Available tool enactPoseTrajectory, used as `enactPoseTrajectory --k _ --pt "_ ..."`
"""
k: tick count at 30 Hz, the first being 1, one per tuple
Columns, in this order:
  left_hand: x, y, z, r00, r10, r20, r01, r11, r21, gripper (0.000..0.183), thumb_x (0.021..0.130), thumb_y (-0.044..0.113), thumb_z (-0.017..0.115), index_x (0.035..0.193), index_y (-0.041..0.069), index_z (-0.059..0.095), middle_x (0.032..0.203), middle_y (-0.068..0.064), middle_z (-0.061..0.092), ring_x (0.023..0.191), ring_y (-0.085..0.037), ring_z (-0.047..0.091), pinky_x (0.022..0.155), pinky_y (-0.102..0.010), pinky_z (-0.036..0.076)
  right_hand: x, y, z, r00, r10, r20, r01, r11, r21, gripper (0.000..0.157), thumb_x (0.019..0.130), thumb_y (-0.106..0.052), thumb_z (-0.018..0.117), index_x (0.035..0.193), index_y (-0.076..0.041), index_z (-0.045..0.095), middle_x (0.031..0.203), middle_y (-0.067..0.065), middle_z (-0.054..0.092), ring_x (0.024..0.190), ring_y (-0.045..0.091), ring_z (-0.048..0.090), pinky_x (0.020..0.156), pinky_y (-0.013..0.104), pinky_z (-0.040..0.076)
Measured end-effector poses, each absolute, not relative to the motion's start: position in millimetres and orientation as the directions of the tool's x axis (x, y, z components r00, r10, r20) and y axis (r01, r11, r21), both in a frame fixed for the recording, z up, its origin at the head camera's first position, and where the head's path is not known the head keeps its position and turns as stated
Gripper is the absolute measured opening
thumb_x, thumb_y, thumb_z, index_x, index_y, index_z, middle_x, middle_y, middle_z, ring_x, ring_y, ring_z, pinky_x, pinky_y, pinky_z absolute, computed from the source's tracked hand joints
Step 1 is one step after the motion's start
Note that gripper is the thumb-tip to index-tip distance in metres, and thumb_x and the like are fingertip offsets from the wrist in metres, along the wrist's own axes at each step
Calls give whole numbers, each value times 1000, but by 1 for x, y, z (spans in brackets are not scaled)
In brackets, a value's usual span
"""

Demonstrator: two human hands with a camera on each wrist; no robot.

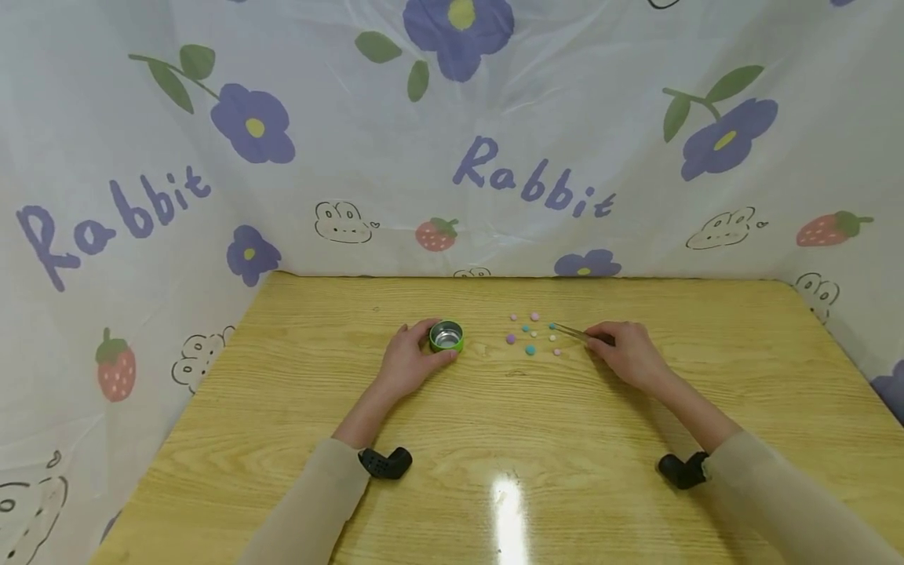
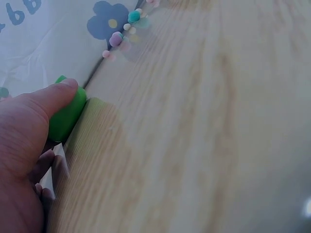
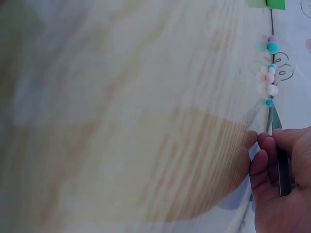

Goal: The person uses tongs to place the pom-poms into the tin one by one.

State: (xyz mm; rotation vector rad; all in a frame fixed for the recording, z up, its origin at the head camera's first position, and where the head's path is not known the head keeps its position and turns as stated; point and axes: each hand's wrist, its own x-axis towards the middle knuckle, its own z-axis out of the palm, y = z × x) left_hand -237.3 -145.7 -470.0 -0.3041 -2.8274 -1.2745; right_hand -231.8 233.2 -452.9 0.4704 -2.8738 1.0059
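My left hand grips a small round green tin, thumb on its near side and fingers round the left. The tin stands upright on the table with its silvery inside showing; in the left wrist view the thumb lies over its green wall. Between thumb and fingers, my right hand pinches metal tweezers, which point left. Their tips are right at a small blue ball, also seen at the tips in the right wrist view. Several small pink, white, blue and purple balls lie between the hands, including a purple ball.
The wood-grain table reaches back to a white printed cloth with flowers and strawberries, which also hangs along the sides. A black wrist device sits at the left sleeve, and another black device at the right.
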Motion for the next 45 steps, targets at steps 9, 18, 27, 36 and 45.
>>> enactPoseTrajectory --k 9,18,27,36,45 --pt "-238 -146 -471 -980 166 109 192 645 740 64 89 30 83 143 6 58 135 -17 65 144 -53 32 121 -61 23 -232 232 -452 -953 -264 150 -301 754 -584 23 101 -7 65 118 7 72 110 23 73 98 37 68 77 48 57" --pt "-238 -147 -472 -980 165 113 194 646 738 64 89 29 83 143 4 59 134 -17 65 143 -51 35 123 -57 21 -233 232 -454 -950 -263 168 -311 746 -589 20 100 -4 66 115 8 73 104 21 74 89 32 68 69 39 53" --pt "-238 -148 -471 -978 176 109 198 647 736 63 90 29 83 142 4 58 135 -16 65 140 -45 44 124 -54 18 -233 230 -448 -950 -245 192 -311 723 -617 20 100 -1 64 115 8 72 104 23 73 90 35 69 70 41 57" --pt "-237 -146 -470 -978 175 111 199 648 735 63 89 29 83 142 4 59 133 -16 66 139 -45 44 125 -53 18 -240 219 -436 -940 -265 217 -342 687 -641 19 100 -3 66 114 8 73 96 17 74 76 23 67 57 26 48" --pt "-237 -146 -471 -978 172 117 202 652 731 63 89 29 83 142 5 59 132 -16 66 139 -46 44 124 -54 19 -240 190 -426 -920 -318 228 -386 649 -655 18 99 -1 66 113 8 73 96 17 74 81 26 69 61 28 53"
